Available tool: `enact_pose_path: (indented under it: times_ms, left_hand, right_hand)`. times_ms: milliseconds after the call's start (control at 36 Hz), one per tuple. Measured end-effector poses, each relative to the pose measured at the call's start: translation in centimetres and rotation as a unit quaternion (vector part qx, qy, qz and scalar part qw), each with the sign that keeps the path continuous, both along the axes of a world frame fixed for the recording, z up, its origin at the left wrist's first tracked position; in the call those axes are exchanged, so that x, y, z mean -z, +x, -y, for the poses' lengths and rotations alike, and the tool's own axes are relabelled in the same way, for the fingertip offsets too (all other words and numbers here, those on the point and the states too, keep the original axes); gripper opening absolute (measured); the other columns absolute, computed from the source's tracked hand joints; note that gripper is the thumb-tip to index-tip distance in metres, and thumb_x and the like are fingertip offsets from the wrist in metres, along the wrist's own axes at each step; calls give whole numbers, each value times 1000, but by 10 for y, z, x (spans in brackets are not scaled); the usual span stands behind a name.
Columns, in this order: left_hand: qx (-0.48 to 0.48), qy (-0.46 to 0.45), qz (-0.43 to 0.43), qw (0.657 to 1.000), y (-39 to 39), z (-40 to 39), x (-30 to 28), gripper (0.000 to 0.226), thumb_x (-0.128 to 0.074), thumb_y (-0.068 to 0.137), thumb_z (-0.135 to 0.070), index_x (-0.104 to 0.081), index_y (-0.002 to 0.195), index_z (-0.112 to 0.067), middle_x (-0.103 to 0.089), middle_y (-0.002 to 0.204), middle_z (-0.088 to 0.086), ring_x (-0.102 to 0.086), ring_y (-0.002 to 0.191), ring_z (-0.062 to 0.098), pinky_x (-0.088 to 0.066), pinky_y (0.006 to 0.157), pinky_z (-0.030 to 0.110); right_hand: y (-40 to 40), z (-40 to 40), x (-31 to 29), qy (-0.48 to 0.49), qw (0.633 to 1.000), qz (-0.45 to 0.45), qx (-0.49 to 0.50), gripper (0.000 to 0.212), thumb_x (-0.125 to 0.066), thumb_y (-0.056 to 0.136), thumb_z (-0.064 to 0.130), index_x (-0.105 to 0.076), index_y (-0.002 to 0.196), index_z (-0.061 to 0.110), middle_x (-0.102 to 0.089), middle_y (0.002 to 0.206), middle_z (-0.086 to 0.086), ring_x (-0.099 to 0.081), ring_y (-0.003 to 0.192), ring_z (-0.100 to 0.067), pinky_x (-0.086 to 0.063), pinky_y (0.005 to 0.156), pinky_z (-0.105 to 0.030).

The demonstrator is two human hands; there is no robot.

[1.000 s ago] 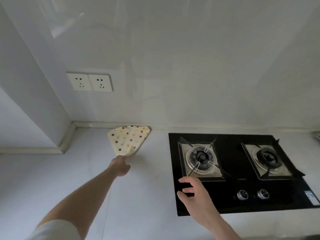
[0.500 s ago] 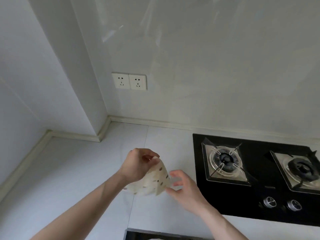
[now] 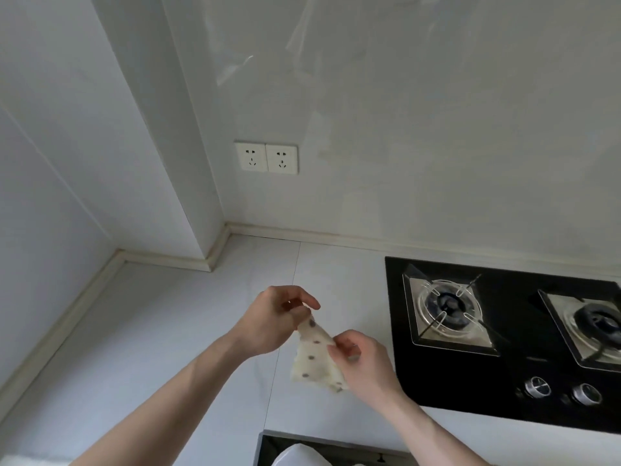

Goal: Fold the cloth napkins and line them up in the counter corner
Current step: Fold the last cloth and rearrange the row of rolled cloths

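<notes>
Your left hand (image 3: 272, 319) pinches the top of the cream polka-dot cloth napkin (image 3: 314, 358); your right hand (image 3: 361, 363) pinches its right edge above the pale grey counter (image 3: 151, 331).

a pale grey counter (image 3: 168, 331) runs into a far-left corner below the wall. a black two-burner gas hob (image 3: 504, 348) sits in it at right.

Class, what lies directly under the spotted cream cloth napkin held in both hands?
Pale grey countertop shows around the spotted cream cloth napkin, pinched by the left hand and right hand; the patch beneath is covered.
</notes>
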State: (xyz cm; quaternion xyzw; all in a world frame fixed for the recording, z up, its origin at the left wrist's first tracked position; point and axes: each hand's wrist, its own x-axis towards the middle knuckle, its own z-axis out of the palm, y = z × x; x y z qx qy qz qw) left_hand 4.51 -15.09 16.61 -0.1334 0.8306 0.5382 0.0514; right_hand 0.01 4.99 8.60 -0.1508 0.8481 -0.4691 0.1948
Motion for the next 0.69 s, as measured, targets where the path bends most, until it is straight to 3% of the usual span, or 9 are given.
enact_pose_path:
  times_ms: [28,139,250,333,389,444,472,583,694]
  left_hand:
    - [1,-7,3,1000,1,1,-2,25,-54,94,-9,-72,97,-25,-77,85,-4,-62,81,37,-51,67,39]
    - [1,-27,-3,1000,4,-1,-10,23,-54,95,-7,-71,99,-22,-73,76,-15,-52,60,2,-41,58,14]
    - [16,-9,-11,1000,3,-1,-12,23,-56,93,-7,-69,97,-25,-71,81,-1,-57,67,14,-41,56,26]
    - [35,6,-17,999,1,-3,-13,24,-59,91,-4,-69,97,-25,-55,80,-4,-70,82,26,-39,58,32]
    - [52,15,-18,998,-1,-6,-14,27,-61,90,-3,-70,98,-27,-55,84,-6,-70,84,29,-43,62,35]
    - [69,14,-24,997,-3,-9,-16,29,-61,91,-2,-69,101,-28,-60,87,-8,-70,82,23,-49,66,35]
    - [76,13,-26,997,-3,-11,-18,30,-60,91,-1,-69,102,-28,-63,89,-7,-70,81,20,-51,68,33]
    - [91,9,-32,995,-5,-14,-23,31,-60,90,-1,-69,104,-27,-66,96,-6,-69,82,12,-58,66,30]
    - [81,-11,-39,996,-3,-11,-22,32,-59,91,0,-69,103,-28,-67,97,-5,-65,73,6,-54,59,28]
  right_hand:
    - [-3,-3,1,-1,1000,-3,4,11,-74,88,27,-70,77,27,-72,76,14,-67,73,-4,-50,69,-17]
    - [-12,-17,-2,-1,1000,-9,6,11,-78,85,29,-71,76,30,-73,77,15,-68,74,-3,-55,72,-23]
    - [-13,-24,-11,8,999,31,-15,13,-80,79,37,-69,82,33,-73,80,15,-69,72,-3,-57,67,-27]
    - [-14,-26,-13,-15,994,92,-60,34,-76,77,38,-60,107,42,-77,84,1,-73,72,-17,-59,78,-38]
    - [-14,-23,-14,-44,990,116,-69,52,-72,81,26,-52,127,42,-74,106,6,-73,71,-23,-61,82,-44]
    - [-13,-16,-13,-72,989,116,-64,62,-71,81,21,-48,137,37,-58,131,19,-72,69,-23,-62,76,-42]
    - [-12,-11,-12,-74,989,111,-65,62,-72,81,24,-47,137,36,-54,134,22,-71,68,-21,-61,71,-37]
    - [-9,4,-8,-11,995,65,-75,35,-74,78,51,-61,110,43,-68,110,20,-69,69,-13,-53,68,-26]
    - [-9,7,-3,3,999,35,-30,11,-68,86,45,-69,82,35,-69,84,16,-65,69,-6,-45,63,-18]
